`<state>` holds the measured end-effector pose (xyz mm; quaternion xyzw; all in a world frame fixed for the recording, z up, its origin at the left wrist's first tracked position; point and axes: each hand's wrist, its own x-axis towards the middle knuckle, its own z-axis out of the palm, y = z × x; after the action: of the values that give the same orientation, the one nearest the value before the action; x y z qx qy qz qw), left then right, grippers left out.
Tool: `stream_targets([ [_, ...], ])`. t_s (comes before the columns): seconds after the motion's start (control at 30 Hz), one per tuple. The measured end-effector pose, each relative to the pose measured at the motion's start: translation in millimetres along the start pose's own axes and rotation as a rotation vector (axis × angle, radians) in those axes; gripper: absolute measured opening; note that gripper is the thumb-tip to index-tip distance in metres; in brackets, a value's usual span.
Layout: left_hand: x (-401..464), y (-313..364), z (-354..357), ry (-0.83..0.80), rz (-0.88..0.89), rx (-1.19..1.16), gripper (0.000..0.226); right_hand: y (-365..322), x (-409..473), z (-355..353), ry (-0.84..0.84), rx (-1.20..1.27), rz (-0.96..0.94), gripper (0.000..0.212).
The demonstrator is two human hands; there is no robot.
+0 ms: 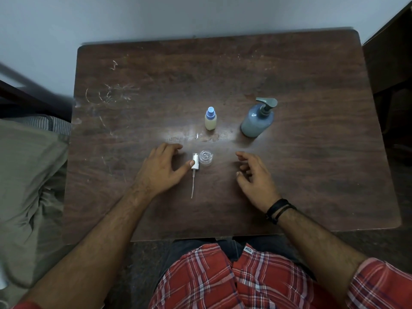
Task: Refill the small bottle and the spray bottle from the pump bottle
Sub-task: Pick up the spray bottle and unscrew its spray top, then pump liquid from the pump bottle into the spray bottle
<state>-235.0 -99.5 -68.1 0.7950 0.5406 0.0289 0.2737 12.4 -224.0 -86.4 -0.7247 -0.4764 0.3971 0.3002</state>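
A clear spray bottle [206, 158] stands uncapped in the middle of the brown table [312, 175]. Its white spray head [195, 163] with a thin dip tube lies flat just left of it. My left hand [161, 170] rests palm down beside the spray head, with the thumb tip touching it and the fingers spread. My right hand [254, 175] hovers to the right of the spray bottle, fingers loosely curled, holding nothing. Farther back stand a small bottle [210, 119] with a blue cap and yellowish contents, and a blue-grey pump bottle [258, 120] at its right.
A wet smear [207, 137] glints on the table between the small bottle and the spray bottle. A bed with grey-green cloth [29, 186] lies at the left. Dark wooden furniture [390, 63] stands at the right. A pale wall is behind the table.
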Motion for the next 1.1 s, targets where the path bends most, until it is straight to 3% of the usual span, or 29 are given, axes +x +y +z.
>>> stream_targets([
  [0.13, 5.9, 5.5, -12.8, 0.110, 0.069, -0.057, 0.057, 3.2, 1.5, -10.1, 0.077, 0.024, -0.006, 0.045],
  [0.23, 12.9, 25.1, -32.9, 0.286, 0.214, -0.139, 0.038, 5.4, 7.6, -26.4, 0.257, 0.084, 0.024, 0.041],
  [0.33, 25.8, 60.8, -57.0, 0.394, 0.393, -0.142, 0.024, 4.5, 19.2, -48.8, 0.397, 0.180, 0.062, 0.052],
  [0.4, 38.8, 90.3, -69.6, 0.367, 0.509, -0.128, 0.022, 0.1, 30.2, -63.6, 0.397, 0.194, 0.066, 0.070],
  [0.5, 62.4, 135.0, -77.3, 0.177, 0.600, -0.024, 0.037, -7.5, 52.9, -78.8, 0.321, 0.205, 0.023, 0.099],
  [0.67, 93.9, 168.8, -56.6, -0.105, 0.383, 0.059, 0.056, -14.1, 84.2, -89.6, 0.109, 0.129, -0.080, 0.113],
  [0.83, 97.4, 164.2, -42.9, -0.100, 0.320, 0.083, 0.064, -12.0, 103.8, -80.9, 0.001, 0.047, -0.148, 0.096],
  [0.97, 90.8, 146.2, -45.0, -0.113, 0.302, 0.050, 0.064, -11.7, 101.1, -76.6, 0.076, 0.005, -0.155, 0.076],
  [1.1, 64.8, 107.1, -53.8, -0.040, 0.271, -0.137, 0.058, -22.0, 83.7, -77.4, 0.134, -0.011, -0.158, 0.072],
])
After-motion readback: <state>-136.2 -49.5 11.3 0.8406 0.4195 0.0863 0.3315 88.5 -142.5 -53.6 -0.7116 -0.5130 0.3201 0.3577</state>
